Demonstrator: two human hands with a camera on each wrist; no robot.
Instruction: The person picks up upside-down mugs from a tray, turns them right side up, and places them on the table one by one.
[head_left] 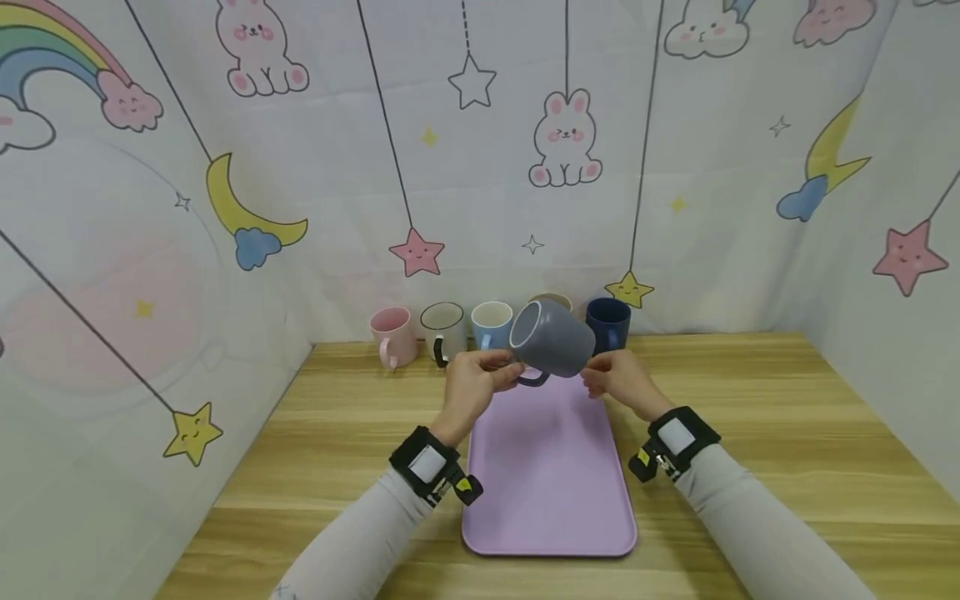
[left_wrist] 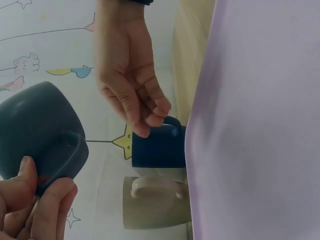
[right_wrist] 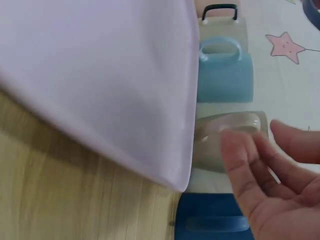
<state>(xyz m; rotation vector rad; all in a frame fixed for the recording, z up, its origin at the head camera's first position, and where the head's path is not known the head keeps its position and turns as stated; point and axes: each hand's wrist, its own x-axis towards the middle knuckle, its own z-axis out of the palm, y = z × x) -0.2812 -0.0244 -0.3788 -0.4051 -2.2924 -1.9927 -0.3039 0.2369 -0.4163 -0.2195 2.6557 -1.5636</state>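
Observation:
My left hand (head_left: 474,385) holds a grey-blue mug (head_left: 561,340) up over the far end of a lilac tray (head_left: 551,475). In the left wrist view its thumb and fingers pinch the mug's handle (left_wrist: 75,152). The mug is tipped on its side, its mouth facing left in the head view. Close to the mug's base is my right hand (head_left: 624,382), with loosely bent fingers and nothing in them. The left wrist view shows a gap between this hand and the mug.
Behind the tray stand several mugs in a row: pink (head_left: 393,335), white with black handle (head_left: 444,329), light blue (head_left: 491,325), beige (right_wrist: 212,142) and navy (head_left: 609,323). A patterned cloth (head_left: 480,183) hangs behind the wooden table (head_left: 720,433).

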